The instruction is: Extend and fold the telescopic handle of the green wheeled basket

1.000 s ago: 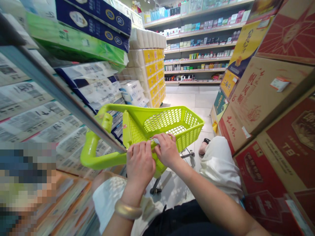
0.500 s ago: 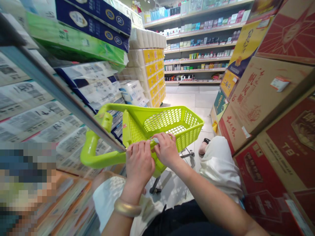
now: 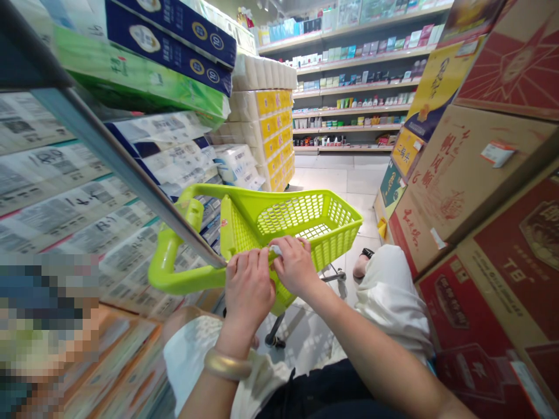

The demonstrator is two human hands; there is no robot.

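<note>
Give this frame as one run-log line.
left hand: against lime-green shopping cart | right hand: pinching small pale item | nearby: stacked toilet paper, cardboard cartons

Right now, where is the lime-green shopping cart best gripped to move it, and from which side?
Best at the looped tubular handle of the lime-green shopping cart, coming from the near side, where the person stands. That smooth, rounded bar angles back toward them, clear of the perforated basket, and the left hand is already close to it.
</note>
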